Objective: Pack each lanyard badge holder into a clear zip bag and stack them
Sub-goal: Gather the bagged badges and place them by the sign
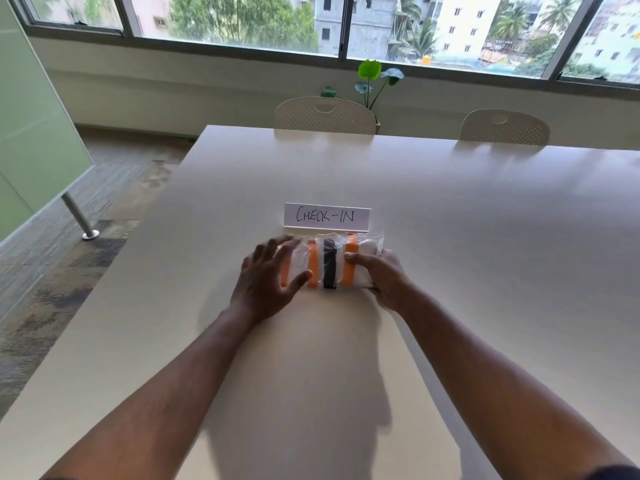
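A stack of clear zip bags (332,263) lies on the pale counter (450,237), just in front of a white sign (327,215) that reads "CHECK-IN". Through the plastic show 3 orange lanyard bands (313,266) and 1 black band (329,266) running front to back, with white material at the right end; how many bags are in the stack cannot be told.

The person's left hand (268,282) is at the left end of the stack, fingers spread wide and open, the thumb lying on the plastic near an orange band. It covers the left edge of the bags but grips nothing. The right hand (382,271) is at the right end, curled around that end with the thumb pressed on top beside the rightmost orange band, so it has hold of the stack. Both bare forearms reach in from the bottom of the view.

Beyond the counter stand 2 pale perforated chairs (325,116), a green leafy plant (374,79) and a wide window (346,26).
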Available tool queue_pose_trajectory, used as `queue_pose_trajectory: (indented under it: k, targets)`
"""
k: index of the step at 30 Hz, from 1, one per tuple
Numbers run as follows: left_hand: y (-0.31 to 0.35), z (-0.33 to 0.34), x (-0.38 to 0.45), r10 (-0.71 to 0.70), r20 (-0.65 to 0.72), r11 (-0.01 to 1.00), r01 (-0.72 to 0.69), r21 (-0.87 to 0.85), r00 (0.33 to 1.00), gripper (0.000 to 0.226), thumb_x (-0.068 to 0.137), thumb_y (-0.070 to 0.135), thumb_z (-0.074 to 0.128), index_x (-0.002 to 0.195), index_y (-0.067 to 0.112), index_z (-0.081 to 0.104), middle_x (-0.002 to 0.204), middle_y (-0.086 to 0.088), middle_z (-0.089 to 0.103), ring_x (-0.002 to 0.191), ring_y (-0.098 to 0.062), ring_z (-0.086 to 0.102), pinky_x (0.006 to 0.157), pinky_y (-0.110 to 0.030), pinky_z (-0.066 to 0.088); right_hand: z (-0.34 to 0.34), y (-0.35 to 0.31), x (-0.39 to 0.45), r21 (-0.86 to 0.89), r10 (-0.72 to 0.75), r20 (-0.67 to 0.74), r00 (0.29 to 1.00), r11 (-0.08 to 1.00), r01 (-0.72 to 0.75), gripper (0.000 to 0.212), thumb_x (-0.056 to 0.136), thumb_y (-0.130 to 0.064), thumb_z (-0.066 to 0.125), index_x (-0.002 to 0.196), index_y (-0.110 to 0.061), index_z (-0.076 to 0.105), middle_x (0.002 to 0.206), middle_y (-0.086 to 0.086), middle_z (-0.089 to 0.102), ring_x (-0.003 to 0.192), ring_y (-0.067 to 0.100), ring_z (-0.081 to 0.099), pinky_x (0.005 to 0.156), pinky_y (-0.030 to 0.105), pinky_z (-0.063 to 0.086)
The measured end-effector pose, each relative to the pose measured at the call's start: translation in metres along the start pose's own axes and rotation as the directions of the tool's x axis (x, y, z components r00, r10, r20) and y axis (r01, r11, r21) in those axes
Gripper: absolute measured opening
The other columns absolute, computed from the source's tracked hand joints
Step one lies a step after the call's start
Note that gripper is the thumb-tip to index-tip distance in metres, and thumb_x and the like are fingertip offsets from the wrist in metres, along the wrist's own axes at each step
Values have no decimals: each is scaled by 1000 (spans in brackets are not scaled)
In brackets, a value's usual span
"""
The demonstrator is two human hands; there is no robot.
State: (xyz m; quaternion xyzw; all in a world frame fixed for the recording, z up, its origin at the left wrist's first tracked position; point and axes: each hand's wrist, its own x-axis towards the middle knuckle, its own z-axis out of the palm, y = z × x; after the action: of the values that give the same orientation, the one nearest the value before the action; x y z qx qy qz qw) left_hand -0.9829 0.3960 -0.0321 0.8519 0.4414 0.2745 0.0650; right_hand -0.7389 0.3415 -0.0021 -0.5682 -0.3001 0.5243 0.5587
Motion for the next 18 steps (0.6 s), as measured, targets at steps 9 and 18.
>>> queue_pose_trajectory:
  k: [9, 18]
  targets:
    - [4, 3, -3, 59, 123, 997, -64, 42, 991, 68, 87, 70, 42, 148, 40, 45, 158, 15, 41, 151, -16, 29, 121, -48, 26, -32, -15, 15, -874, -231, -136, 963, 486, -7, 60, 70, -70, 79, 75, -11, 68, 78, 6, 72, 75, 23, 65, 67, 36, 50]
    - [6, 2, -5, 81, 108, 996, -84, 17, 991, 64, 91, 56, 57, 149, 40, 37, 163, 8, 32, 152, -19, 28, 125, -41, 21, -50, 20, -9, -931, -512, -15, 859, 321, 175, 80, 88, -68, 60, 152, -23, 44, 140, 9, 49, 130, 33, 45, 107, 44, 42]
